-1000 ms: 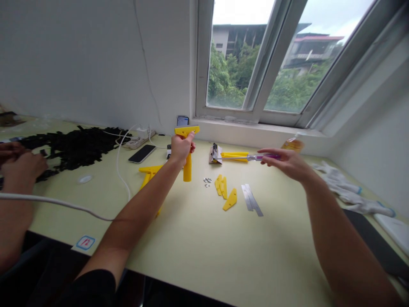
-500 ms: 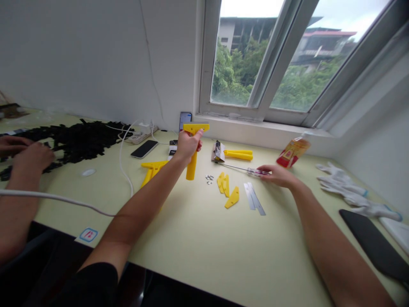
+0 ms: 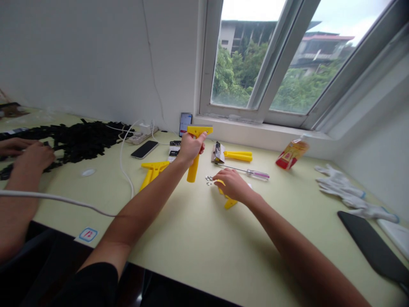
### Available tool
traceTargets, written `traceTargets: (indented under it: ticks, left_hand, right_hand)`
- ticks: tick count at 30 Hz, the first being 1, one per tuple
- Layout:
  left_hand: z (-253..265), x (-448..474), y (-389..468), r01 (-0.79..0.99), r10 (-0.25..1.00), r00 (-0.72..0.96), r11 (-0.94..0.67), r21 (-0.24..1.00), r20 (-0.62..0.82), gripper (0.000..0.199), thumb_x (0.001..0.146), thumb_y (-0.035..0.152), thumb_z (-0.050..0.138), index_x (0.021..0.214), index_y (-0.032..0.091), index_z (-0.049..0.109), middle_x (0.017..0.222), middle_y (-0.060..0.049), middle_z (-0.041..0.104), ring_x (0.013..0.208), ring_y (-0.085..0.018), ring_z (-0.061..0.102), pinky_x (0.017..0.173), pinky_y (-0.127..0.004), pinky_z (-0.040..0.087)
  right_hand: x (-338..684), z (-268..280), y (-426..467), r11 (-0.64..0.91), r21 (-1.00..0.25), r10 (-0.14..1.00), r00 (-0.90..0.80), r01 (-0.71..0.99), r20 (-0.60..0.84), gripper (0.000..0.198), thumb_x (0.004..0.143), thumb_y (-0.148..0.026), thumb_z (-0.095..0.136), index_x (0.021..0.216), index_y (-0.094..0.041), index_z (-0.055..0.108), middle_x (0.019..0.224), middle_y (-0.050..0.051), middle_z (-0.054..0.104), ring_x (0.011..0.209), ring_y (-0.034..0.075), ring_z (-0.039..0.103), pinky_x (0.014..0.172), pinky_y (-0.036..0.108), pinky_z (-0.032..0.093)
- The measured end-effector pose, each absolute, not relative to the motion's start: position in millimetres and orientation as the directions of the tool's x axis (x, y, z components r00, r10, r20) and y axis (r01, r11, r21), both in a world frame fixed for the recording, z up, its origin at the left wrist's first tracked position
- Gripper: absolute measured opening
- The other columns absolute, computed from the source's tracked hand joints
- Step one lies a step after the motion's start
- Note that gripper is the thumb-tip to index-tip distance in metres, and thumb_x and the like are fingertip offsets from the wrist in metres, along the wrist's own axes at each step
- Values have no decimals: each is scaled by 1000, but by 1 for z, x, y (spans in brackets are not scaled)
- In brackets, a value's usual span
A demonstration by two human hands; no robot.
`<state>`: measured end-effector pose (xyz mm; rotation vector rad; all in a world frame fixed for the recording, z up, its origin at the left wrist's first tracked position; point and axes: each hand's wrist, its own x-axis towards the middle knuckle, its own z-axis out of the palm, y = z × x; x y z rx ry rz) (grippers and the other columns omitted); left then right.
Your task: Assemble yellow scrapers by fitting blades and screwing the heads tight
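Observation:
My left hand (image 3: pixel 191 148) is closed round the handle of a yellow scraper (image 3: pixel 192 169), held upright with its wide head on top. Beside several small metal screws (image 3: pixel 209 178), my right hand (image 3: pixel 233 184) hovers with fingers curved and apart, nothing visible between them. It partly covers the yellow plastic plates (image 3: pixel 230 203) and hides most of the thin metal blades. A screwdriver (image 3: pixel 258 174) with a clear handle lies just beyond this hand. Another yellow scraper (image 3: pixel 154 169) rests left of my left forearm.
Yellow handles (image 3: pixel 238 156) stick out of a small box (image 3: pixel 218 152) at the back. A drink pouch (image 3: pixel 291 153), white gloves (image 3: pixel 340 187) and a dark flat object (image 3: pixel 367 243) occupy the right. Phones, cables and a black pile (image 3: pixel 84 138) lie left, near another person's hands (image 3: pixel 33 157).
My right hand has let go of the screwdriver, which now lies on the table, and has moved left to the screws and yellow plates. My left hand still holds the scraper, shifted slightly right.

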<state>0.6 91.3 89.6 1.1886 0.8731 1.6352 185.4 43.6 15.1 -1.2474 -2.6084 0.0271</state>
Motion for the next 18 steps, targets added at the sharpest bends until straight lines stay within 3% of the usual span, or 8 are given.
traceTargets:
  ticks: [5,13,18]
  left_hand:
    - [90,4,89,-256,940,-114,-340,905,321,30,70,33,78,74,15,54,55,6,48,39,-5,45,34,-16,30]
    - [93,4,87,-259,951,-90,-309,915,296,29,71,32,77,75,15,54,57,5,48,40,-5,45,34,-17,31]
    - [96,3,83,-327,974,14,-209,922,225,17,72,18,69,75,15,53,63,2,48,47,-7,48,38,-18,34]
  right_hand:
    - [160,-2,36,585,-15,793,-568,811,221,20,93,-25,54,103,-23,72,102,7,71,96,22,56,83,34,38]
    - [160,-4,39,539,2,822,-527,842,215,21,94,-24,50,93,-19,71,97,9,70,93,24,55,80,35,37]
    - [159,-6,38,537,-21,826,-520,843,217,18,92,-19,50,89,-18,68,95,9,69,94,24,55,81,35,38]
